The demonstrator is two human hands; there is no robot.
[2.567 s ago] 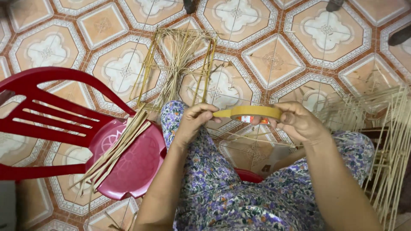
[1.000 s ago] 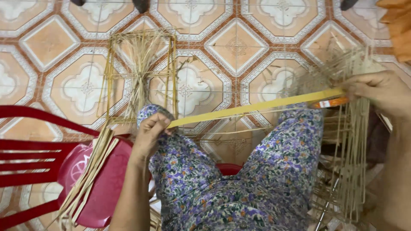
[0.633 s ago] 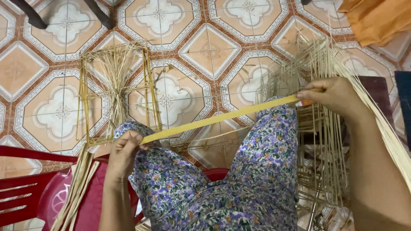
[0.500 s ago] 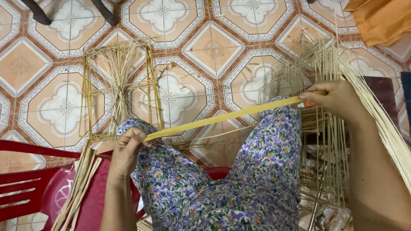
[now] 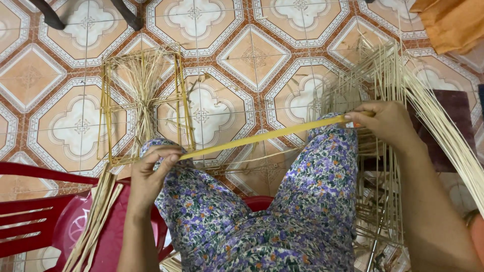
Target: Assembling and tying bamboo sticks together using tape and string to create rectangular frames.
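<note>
Head view: left hand [image 5: 151,174] and right hand [image 5: 385,121] each pinch yellow strip [image 5: 262,137] ends.

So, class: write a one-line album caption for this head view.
Left hand and right hand hold a yellow strip taut above floral-trousered knees and tiled floor.

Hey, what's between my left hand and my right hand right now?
In the head view, a flat yellow strip runs taut from the left hand up to the right hand, crossing above the flowered-trouser knees and the patterned floor tiles.

Red plastic chair [image 5: 35,211], patterned floor tiles [image 5: 252,60]
</note>
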